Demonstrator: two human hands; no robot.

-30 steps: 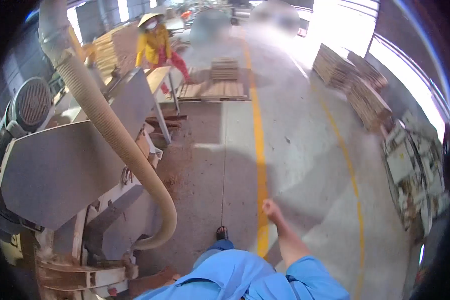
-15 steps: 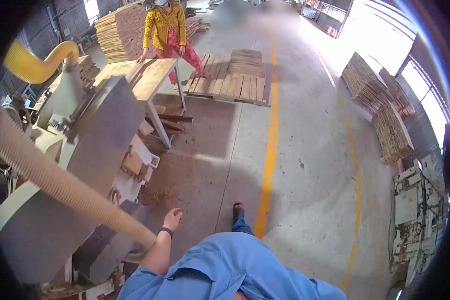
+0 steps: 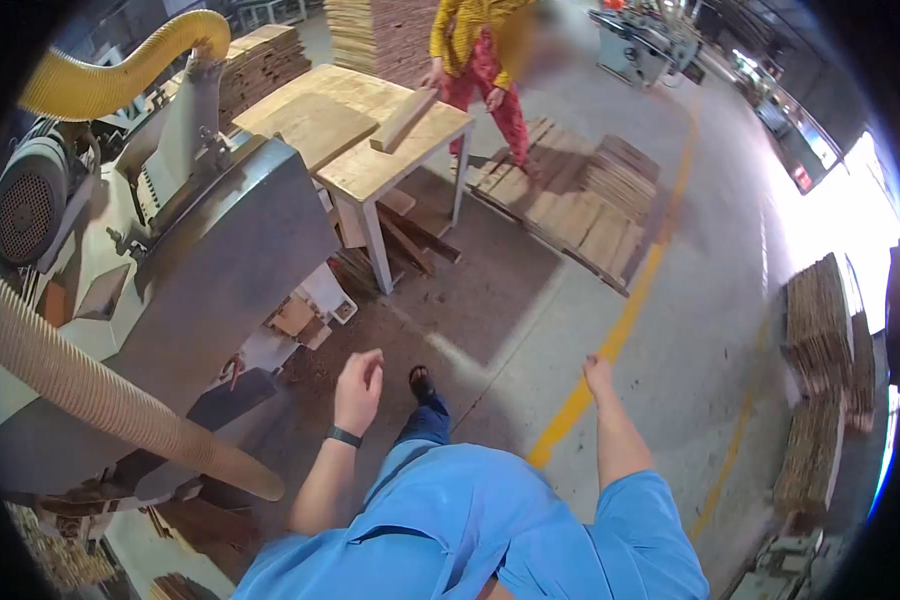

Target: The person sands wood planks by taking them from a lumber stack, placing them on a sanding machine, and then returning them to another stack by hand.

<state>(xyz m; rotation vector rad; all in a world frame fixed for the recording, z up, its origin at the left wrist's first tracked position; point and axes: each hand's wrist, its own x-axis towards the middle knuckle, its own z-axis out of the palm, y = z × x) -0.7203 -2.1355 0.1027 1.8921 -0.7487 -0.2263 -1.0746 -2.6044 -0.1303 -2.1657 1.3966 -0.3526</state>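
Observation:
My left hand (image 3: 358,388), with a dark band on its wrist, is held in front of my body with nothing in it. Its fingers bend loosely and the thumb stands a little apart. My right hand (image 3: 598,374) hangs over the floor by the yellow line, its fingers closed and no object showing in them. Closest to my left hand is the large grey machine (image 3: 220,250), which it does not touch. Ahead stands a wooden-topped table (image 3: 315,85) bearing a flat board (image 3: 315,130) and a narrow wood piece (image 3: 403,122).
A person (image 3: 475,60) in a yellow top stands behind the table, one hand at the narrow wood piece. A pallet (image 3: 550,190) with boards lies ahead. A ribbed hose (image 3: 100,370) crosses at left. Wood stacks (image 3: 818,330) stand at right. A yellow line (image 3: 630,320) runs along the floor.
My view has turned left and come closer to the table. My right hand has come into view, my left hand has risen slightly, and my other foot is now forward.

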